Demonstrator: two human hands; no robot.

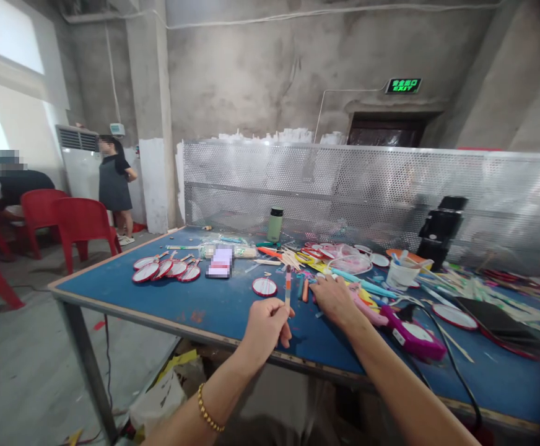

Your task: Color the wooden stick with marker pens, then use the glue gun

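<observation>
Fan pile: red-rimmed round fans (163, 270) lay on the blue table (126, 288), far left.
Left hand: the left hand (265, 328) pinched a coloured stick (287, 287) upright above the near edge.
Loose fan: one round fan (264, 287) lay just beside the stick.
Right hand: the right hand (334, 298) rested flat, fingers spread, on the scattered sticks (304, 287).
Glue gun: a magenta glue gun (412, 334) lay right of it.

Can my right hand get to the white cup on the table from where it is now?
Probably yes. The right hand rests flat on the blue table, and the white cup stands just beyond it, with only low sticks and strips lying between, nothing tall blocking.
</observation>
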